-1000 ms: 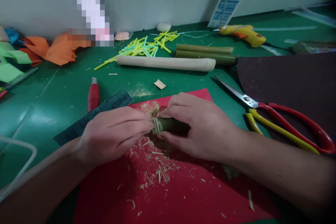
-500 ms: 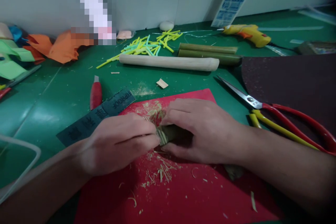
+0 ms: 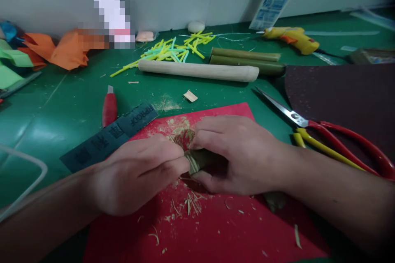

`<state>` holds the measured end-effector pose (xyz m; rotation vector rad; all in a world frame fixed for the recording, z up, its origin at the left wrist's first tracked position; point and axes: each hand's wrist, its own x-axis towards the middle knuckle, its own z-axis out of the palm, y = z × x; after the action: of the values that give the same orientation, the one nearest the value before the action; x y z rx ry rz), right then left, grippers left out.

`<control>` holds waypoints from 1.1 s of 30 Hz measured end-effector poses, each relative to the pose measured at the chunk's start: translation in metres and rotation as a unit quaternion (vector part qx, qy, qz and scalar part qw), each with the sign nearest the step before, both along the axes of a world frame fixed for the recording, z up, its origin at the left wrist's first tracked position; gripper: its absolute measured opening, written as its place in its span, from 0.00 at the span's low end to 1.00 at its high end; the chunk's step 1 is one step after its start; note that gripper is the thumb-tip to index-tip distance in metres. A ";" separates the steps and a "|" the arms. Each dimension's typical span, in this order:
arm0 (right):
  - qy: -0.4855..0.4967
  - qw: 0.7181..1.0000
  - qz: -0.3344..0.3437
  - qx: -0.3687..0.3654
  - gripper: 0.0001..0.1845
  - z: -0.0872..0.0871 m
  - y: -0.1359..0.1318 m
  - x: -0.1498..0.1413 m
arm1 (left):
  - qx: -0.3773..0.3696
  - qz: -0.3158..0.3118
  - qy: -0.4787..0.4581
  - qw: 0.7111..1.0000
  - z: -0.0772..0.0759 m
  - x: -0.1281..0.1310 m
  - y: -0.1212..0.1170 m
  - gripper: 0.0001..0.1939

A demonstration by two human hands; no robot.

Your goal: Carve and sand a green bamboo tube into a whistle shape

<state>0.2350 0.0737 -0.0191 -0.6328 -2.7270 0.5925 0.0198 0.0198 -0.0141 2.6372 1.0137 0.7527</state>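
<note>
My right hand point(image 3: 243, 154) is wrapped round a short green bamboo piece point(image 3: 200, 159) over a red sheet point(image 3: 216, 230). Only the cut end of the piece shows between the hands. My left hand point(image 3: 138, 174) is closed, its fingertips pinched against that cut end; what they pinch is too small to make out. Pale shavings point(image 3: 185, 205) lie scattered on the red sheet just under both hands.
On the green table lie red-and-yellow scissors point(image 3: 327, 139) and a dark sheet point(image 3: 348, 98) at right, a pale wooden rod point(image 3: 197, 70), two bamboo sticks point(image 3: 247, 59), coloured straw bits point(image 3: 173, 51), a yellow glue gun point(image 3: 293, 39), a red knife point(image 3: 109, 109) and sandpaper point(image 3: 108, 137).
Both hands and the bamboo piece have drifted slightly toward me and lower over the red sheet. The grip of each hand looks the same.
</note>
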 end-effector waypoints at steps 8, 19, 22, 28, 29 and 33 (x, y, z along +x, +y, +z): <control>0.006 1.000 0.008 -0.002 0.08 -0.001 0.001 -0.001 | 0.025 -0.051 0.039 0.998 -0.003 -0.006 -0.004 0.14; 0.016 1.000 0.020 -0.009 0.08 -0.002 0.001 0.000 | 0.018 -0.064 0.024 0.997 -0.001 -0.005 -0.001 0.13; 0.022 0.999 0.025 -0.013 0.08 -0.003 0.002 0.000 | 0.018 -0.070 0.023 0.997 0.001 -0.004 -0.002 0.14; 0.037 0.999 0.033 -0.007 0.08 -0.003 0.003 0.001 | 0.023 -0.071 0.041 0.996 0.001 -0.005 -0.005 0.15; 0.037 0.999 0.034 -0.004 0.08 -0.003 0.003 0.001 | 0.027 -0.084 0.051 0.995 0.001 -0.005 -0.005 0.14; 0.034 0.999 0.033 0.005 0.09 -0.003 0.003 0.001 | 0.007 -0.078 0.032 0.996 0.002 -0.003 -0.001 0.15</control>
<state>0.2359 0.0769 -0.0222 -0.5120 -2.6949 0.6043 0.0173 0.0192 -0.0120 2.7292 0.8094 0.6455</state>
